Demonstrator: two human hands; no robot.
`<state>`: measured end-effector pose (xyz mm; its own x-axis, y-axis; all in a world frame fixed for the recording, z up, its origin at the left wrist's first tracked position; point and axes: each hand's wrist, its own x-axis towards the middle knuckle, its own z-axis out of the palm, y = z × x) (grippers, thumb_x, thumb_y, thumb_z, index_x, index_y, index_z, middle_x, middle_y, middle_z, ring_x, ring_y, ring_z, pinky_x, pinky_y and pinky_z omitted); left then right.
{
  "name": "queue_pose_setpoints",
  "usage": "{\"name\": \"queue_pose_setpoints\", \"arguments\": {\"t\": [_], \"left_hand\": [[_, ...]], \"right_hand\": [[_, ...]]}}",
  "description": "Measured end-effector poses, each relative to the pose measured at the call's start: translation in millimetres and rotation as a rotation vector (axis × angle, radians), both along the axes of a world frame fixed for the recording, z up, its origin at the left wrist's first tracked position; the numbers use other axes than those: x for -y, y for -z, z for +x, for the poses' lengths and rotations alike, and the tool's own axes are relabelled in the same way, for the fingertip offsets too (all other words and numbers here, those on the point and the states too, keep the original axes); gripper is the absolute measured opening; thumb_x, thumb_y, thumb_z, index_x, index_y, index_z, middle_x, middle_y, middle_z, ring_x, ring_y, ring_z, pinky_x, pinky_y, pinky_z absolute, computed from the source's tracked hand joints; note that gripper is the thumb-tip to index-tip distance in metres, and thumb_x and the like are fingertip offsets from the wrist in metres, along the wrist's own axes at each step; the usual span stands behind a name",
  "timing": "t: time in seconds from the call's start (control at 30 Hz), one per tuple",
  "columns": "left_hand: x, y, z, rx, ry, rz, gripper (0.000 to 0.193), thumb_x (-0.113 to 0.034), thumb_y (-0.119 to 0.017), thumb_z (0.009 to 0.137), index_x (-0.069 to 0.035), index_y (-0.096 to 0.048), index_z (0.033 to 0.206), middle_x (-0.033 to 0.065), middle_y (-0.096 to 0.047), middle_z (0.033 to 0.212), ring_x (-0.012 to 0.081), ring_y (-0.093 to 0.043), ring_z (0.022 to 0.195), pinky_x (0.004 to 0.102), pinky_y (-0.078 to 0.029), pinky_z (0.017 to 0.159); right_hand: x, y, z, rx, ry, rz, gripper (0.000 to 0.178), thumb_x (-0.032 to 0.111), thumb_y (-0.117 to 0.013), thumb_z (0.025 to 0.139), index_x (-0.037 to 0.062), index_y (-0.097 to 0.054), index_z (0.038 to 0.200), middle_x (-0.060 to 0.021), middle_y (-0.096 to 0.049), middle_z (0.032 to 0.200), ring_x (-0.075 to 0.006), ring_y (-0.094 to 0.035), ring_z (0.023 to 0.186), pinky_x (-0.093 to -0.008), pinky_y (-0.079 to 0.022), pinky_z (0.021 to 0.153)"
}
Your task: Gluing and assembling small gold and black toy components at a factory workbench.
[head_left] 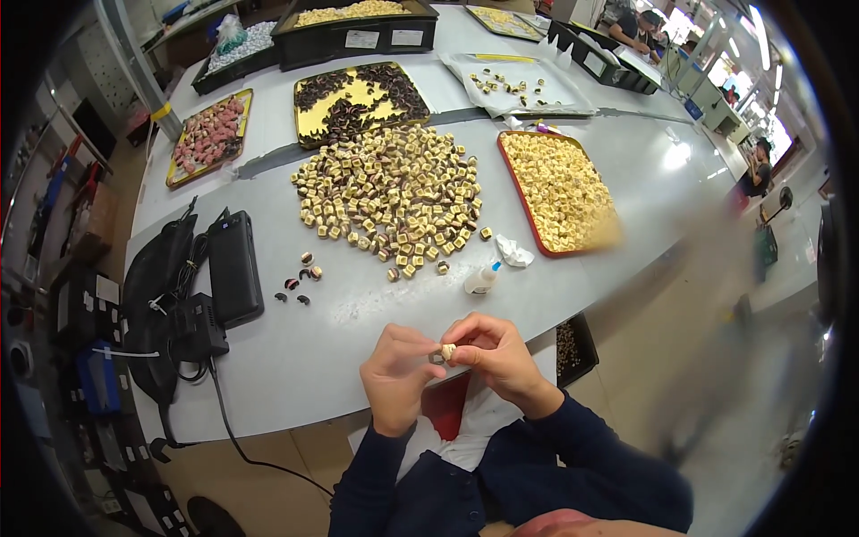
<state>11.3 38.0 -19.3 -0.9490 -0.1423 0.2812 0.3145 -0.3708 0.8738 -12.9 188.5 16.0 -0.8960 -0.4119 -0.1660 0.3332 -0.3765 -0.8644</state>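
Above the table's near edge, my two hands meet around a small cream-coloured piece [448, 352]. The thumb and fingers of my right hand [503, 362] pinch it. My left hand [398, 371] has its fingertips closed against the piece's left side; a small bit shows there, too small to name. Beyond my hands stands a small white bottle with a blue tip [481, 279], beside a crumpled white tissue [514, 251]. A wide pile of small yellow and dark brown cubes [389, 192] covers the table's middle.
To the right lies a red tray [530, 222] of cream pieces. Dark curved pieces fill a yellow tray [309, 136] behind the pile; pink pieces lie in another tray [208, 134]. At left sit a black box-shaped device [234, 268] and cables. Loose dark bits [293, 284] lie nearby.
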Motion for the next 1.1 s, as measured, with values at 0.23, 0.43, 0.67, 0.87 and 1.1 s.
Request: {"name": "queue_pose_setpoints", "arguments": {"t": [0.23, 0.43, 0.67, 0.87, 1.1], "left_hand": [[-2, -1, 0, 0.009, -0.025, -0.027, 0.023, -0.01, -0.079, 0.067, -0.003, -0.062, 0.082, 0.0035, -0.052, 0.088, 0.014, -0.051, 0.08, 0.0262, -0.041, 0.071], [-2, -4, 1, -0.011, -0.024, -0.056, 0.024, -0.004, -0.078, 0.065, -0.004, -0.064, 0.085, 0.0051, -0.054, 0.088, 0.0149, -0.053, 0.081, 0.0267, -0.043, 0.071], [-8, -9, 3, -0.076, -0.098, -0.187, 0.028, -0.001, -0.078, 0.063, -0.005, -0.066, 0.088, 0.0074, -0.058, 0.089, 0.0178, -0.056, 0.08, 0.0289, -0.046, 0.067], [-11, -5, 4, -0.107, -0.164, -0.37, 0.03, -0.015, -0.08, 0.065, -0.002, -0.064, 0.088, 0.0074, -0.054, 0.093, 0.0166, -0.052, 0.085, 0.0273, -0.043, 0.073], [-9, -8, 6, -0.032, -0.183, -0.219, 0.03, -0.028, -0.069, 0.08, -0.001, -0.061, 0.089, 0.0073, -0.052, 0.09, 0.0165, -0.05, 0.085, 0.0281, -0.039, 0.078]], "right_hand": [[1, 5, 1, -0.005, -0.062, -0.065, 0.015, 0.001, -0.063, 0.082, -0.0021, -0.059, 0.096, -0.0086, -0.063, 0.094, -0.0146, -0.06, 0.088, -0.0284, -0.047, 0.081], [-1, 6, -1, -0.008, -0.099, -0.071, 0.016, 0.004, -0.063, 0.082, -0.0014, -0.057, 0.096, -0.0096, -0.062, 0.095, -0.015, -0.059, 0.091, -0.029, -0.046, 0.083], [-8, 0, -5, 0.088, -0.196, -0.152, 0.024, 0.006, -0.065, 0.081, -0.0008, -0.053, 0.099, -0.0103, -0.061, 0.095, -0.0144, -0.059, 0.087, -0.0266, -0.045, 0.081], [-11, 4, -7, 0.106, -0.247, -0.198, 0.026, 0.008, -0.062, 0.084, -0.0007, -0.052, 0.106, -0.0087, -0.059, 0.098, -0.0134, -0.056, 0.091, -0.0263, -0.045, 0.081], [-8, 1, -11, 0.037, -0.09, -0.077, 0.024, 0.003, -0.06, 0.084, -0.0043, -0.056, 0.106, -0.009, -0.058, 0.101, -0.0128, -0.056, 0.089, -0.0249, -0.045, 0.079]]}}
